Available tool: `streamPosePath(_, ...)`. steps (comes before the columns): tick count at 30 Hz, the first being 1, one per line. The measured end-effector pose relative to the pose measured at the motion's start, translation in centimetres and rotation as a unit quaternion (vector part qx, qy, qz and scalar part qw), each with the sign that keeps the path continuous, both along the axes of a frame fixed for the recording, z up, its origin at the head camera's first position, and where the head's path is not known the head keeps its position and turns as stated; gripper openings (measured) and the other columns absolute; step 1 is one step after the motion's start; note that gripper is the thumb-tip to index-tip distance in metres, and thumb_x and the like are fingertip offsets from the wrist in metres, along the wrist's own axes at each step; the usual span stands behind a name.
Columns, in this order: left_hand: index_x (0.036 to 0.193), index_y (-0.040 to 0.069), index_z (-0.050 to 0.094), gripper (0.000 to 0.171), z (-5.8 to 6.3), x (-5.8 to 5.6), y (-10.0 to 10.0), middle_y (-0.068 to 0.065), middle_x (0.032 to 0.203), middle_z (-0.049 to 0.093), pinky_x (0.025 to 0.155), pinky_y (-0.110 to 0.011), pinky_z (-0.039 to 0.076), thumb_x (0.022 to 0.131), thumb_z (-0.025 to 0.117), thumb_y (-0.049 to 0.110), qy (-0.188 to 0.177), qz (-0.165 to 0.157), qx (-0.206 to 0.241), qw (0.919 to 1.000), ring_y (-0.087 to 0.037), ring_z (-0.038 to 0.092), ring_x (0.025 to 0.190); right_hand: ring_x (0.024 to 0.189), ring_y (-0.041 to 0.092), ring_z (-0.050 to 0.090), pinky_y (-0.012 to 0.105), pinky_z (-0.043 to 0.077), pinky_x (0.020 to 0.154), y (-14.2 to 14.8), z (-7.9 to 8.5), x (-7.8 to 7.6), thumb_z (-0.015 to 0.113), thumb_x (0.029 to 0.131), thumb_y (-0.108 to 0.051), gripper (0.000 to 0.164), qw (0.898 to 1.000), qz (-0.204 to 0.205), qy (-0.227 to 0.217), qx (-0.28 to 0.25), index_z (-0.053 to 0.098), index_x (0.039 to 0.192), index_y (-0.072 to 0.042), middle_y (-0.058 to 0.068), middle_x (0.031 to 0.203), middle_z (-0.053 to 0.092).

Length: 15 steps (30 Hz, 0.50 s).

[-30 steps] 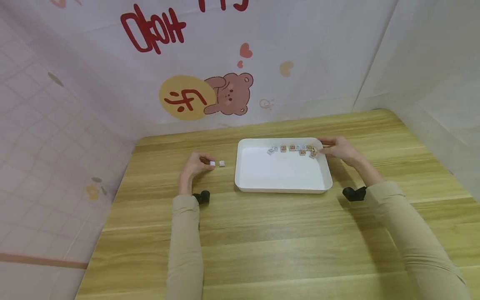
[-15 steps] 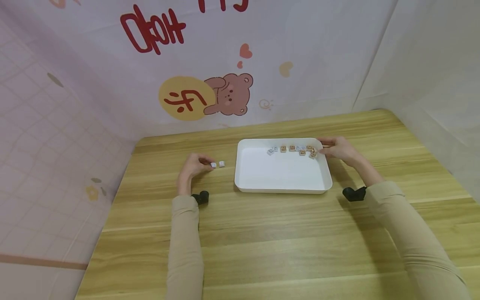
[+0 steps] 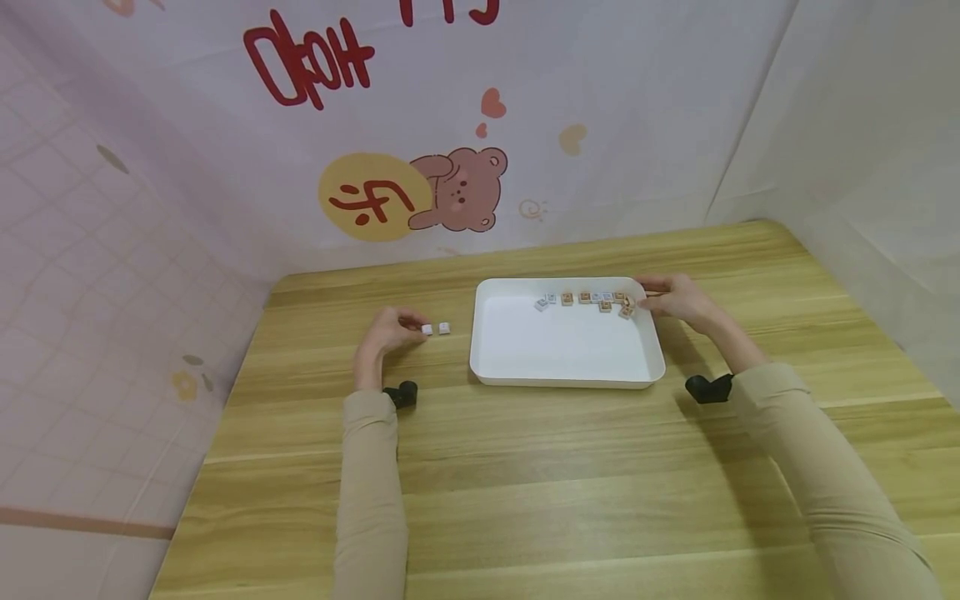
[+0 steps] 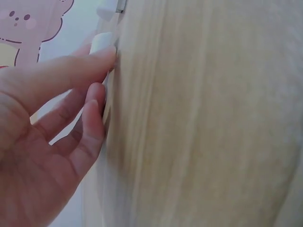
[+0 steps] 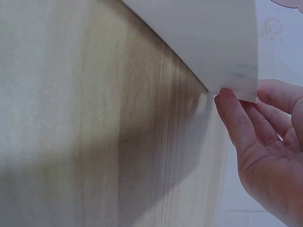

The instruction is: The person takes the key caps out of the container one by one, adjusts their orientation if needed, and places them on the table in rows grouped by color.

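pinched: white keycap (image 3: 427, 330) in left hand (image 3: 386, 333); right hand (image 3: 680, 302) grips tray (image 3: 555, 346) at two o'clock.
second keycap (image 3: 444, 328) sits at three o'clock; light, level handling advisable.

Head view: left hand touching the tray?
No: the left hand pinches a white keycap left of the tray, with table showing between hand and tray.

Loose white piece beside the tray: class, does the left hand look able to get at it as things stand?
Probably yes: nothing covers the loose white piece, and it lies just past the left hand. But that hand already pinches another white piece, which it may need to release first.
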<state>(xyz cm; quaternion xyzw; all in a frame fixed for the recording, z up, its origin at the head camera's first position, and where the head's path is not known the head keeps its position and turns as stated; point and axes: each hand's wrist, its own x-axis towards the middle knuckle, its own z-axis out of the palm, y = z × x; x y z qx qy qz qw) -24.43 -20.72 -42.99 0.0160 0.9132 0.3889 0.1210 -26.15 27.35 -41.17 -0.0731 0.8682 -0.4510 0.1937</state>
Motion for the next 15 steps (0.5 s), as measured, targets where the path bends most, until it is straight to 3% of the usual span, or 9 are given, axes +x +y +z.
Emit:
streamPosePath(6, 0.11, 0.004, 0.07, 0.029, 0.0, 0.1, -0.1, -0.014, 0.101, 0.066, 0.075, -0.024, 0.042, 0.08, 0.071, 0.004, -0.001, 0.004, 0.008, 1.0, -0.021, 0.055, 0.09, 0.13, 0.041, 0.043, 0.018, 0.051, 0.084, 0.1, 0.0, 0.0, 0.054, 0.095, -0.012, 0.058, 1.0, -0.005, 0.004, 0.004, 0.03, 0.146, 0.003, 0.03, 0.147, 0.035)
streamPosePath(10, 0.117, 0.005, 0.066, 0.035, 0.3, 0.2, 0.0, -0.017, 0.112, 0.064, 0.087, -0.033, 0.046, 0.082, 0.07, 0.006, -0.013, 0.008, 0.025, 0.9996, -0.026, 0.056, 0.102, 0.13, 0.041, 0.043, 0.021, 0.052, 0.086, 0.1, 0.0, 0.1, 0.054, 0.095, -0.011, 0.058, 1.0, -0.004, 0.005, 0.0, 0.03, 0.146, 0.003, 0.03, 0.146, 0.035)
streamPosePath(12, 0.122, 0.006, 0.062, 0.039, 0.7, 0.2, 0.3, -0.016, 0.121, 0.062, 0.095, -0.039, 0.046, 0.084, 0.069, 0.008, -0.004, 0.011, 0.046, 0.9989, -0.028, 0.055, 0.112, 0.13, 0.041, 0.043, 0.023, 0.053, 0.088, 0.1, 0.0, 0.1, 0.054, 0.095, -0.01, 0.058, 1.0, -0.003, 0.003, -0.002, 0.03, 0.146, 0.003, 0.029, 0.147, 0.035)
streamPosePath(15, 0.127, 0.004, 0.059, 0.04, 1.9, -0.3, 1.7, -0.017, 0.128, 0.06, 0.101, -0.045, 0.045, 0.087, 0.066, 0.008, 0.044, 0.008, 0.089, 0.995, -0.031, 0.054, 0.12, 0.13, 0.041, 0.043, 0.027, 0.053, 0.091, 0.1, -0.1, 0.0, 0.053, 0.095, -0.01, 0.058, 1.0, -0.003, 0.001, -0.004, 0.029, 0.146, 0.003, 0.03, 0.147, 0.034)
